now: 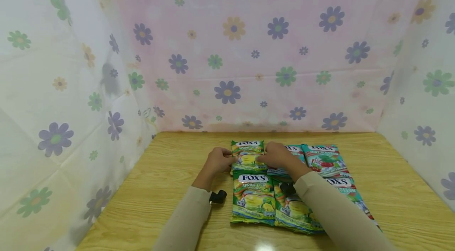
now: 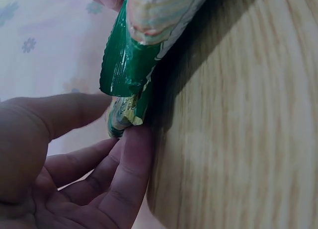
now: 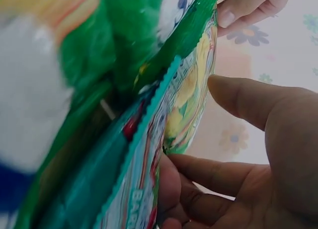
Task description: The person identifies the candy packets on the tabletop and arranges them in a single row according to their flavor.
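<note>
A green Fox's Spring Tea candy bag (image 1: 245, 159) lies in the back left spot of a block of candy bags. My left hand (image 1: 218, 160) grips its left edge, thumb above and fingers below, as the left wrist view also shows. On the opposite side, my right hand (image 1: 282, 157) pinches the right edge; in the right wrist view its thumb (image 3: 238, 97) presses the printed face while the other fingers curl under. Partly behind the right hand lies a teal Fox's bag (image 1: 296, 152). Directly in front of the gripped bag is another Spring Tea bag (image 1: 253, 199).
A teal Mint Blossom bag (image 1: 325, 159) lies at the back right. Two more bags, a Spring Tea bag (image 1: 293, 211) and a teal Blossom bag (image 1: 343, 183), are partly covered by my right sleeve. The wooden table (image 1: 170, 168) meets flowered cloth walls (image 1: 249, 117).
</note>
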`<state>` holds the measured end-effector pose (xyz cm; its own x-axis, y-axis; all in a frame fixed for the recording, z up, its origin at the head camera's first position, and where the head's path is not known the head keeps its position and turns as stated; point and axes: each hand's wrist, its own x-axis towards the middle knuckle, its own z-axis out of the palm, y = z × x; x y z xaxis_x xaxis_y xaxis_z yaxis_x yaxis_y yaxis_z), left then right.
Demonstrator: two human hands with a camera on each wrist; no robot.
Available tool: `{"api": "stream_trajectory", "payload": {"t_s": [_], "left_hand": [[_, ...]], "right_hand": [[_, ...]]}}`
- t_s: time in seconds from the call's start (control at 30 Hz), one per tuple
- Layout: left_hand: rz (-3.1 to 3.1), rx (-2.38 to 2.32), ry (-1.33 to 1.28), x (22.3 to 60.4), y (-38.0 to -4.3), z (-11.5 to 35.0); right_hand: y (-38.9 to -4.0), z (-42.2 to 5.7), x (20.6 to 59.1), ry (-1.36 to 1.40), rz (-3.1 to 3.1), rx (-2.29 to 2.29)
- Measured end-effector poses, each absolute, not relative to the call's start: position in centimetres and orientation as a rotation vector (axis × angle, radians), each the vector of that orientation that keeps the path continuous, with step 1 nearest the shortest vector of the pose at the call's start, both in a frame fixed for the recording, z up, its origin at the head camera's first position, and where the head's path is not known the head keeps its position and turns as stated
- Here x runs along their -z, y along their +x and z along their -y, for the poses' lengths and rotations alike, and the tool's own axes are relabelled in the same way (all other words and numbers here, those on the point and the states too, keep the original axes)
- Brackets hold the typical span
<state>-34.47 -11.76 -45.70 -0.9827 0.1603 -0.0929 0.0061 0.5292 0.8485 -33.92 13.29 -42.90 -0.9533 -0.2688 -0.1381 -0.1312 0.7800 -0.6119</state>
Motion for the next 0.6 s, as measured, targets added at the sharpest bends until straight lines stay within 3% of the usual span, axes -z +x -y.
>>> {"api": "stream_trajectory", "payload": {"t_s": [0.6], "left_hand": [[-2.597,-1.526,0.112,46.0,-34.8,11.4]], "right_hand": [[-33.7,-12.1,42.9,-0.232,-2.815,0.918]]}}
